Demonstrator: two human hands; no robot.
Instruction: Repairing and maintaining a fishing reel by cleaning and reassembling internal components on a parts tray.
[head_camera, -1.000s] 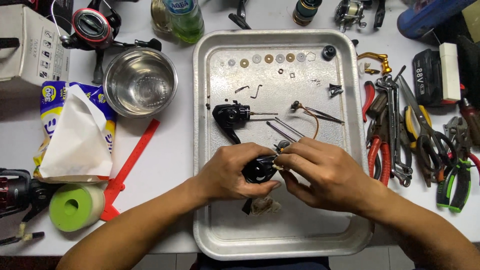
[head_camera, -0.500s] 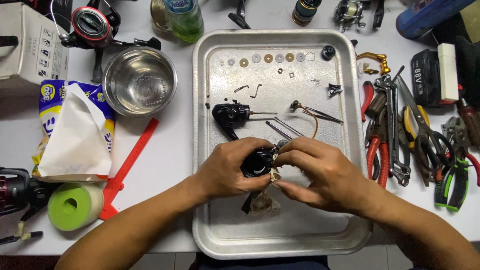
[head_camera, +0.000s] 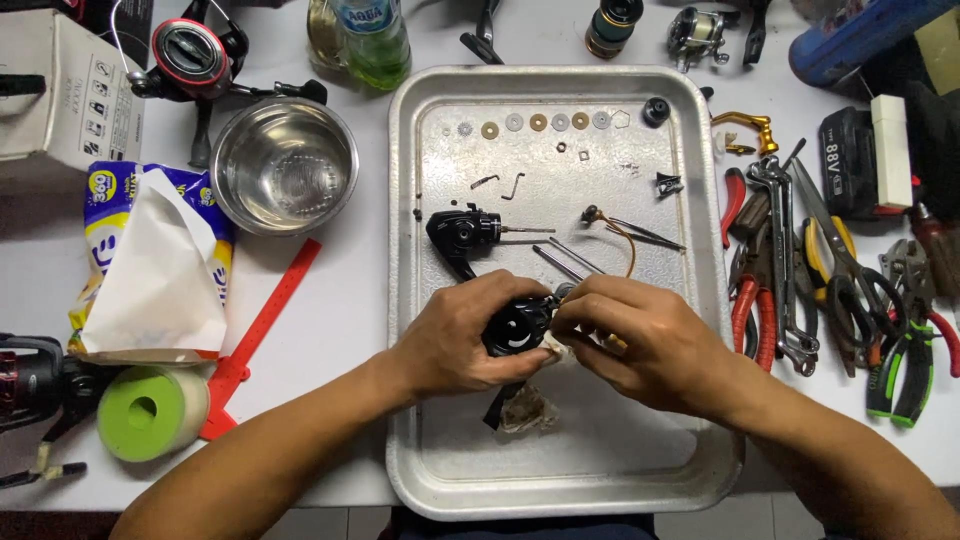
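— What are the hands doing, nearest the camera?

— The left hand (head_camera: 450, 335) is clenching its grip around a black reel body (head_camera: 515, 328), holding it just above the metal tray (head_camera: 420, 460). The right hand (head_camera: 640, 345) is pinching a small pale cloth (head_camera: 556, 347) against that body; its fingers are closing on the cloth, so wiping looks to be under way.

— And directly beneath them?

— A soiled scrap of cloth (head_camera: 525, 410) is lying on the tray floor, touching a dark part I cannot make out.

— How far along does the work look?

— Judging by the layout, stripping is largely done: a second black reel piece (head_camera: 462, 232) is lying beyond the hands, thin rods (head_camera: 565, 262) beside it, and a row of washers (head_camera: 540, 122) is sitting near the tray's far rim. Cleaning seems midway; reassembly looks wholly ahead.

— What is lying around the tray?

— On the desk (head_camera: 340, 310), pliers (head_camera: 900, 340) are spreading out to the right; a steel bowl (head_camera: 285, 165) and a green tape roll (head_camera: 150, 410) are sitting to the left.
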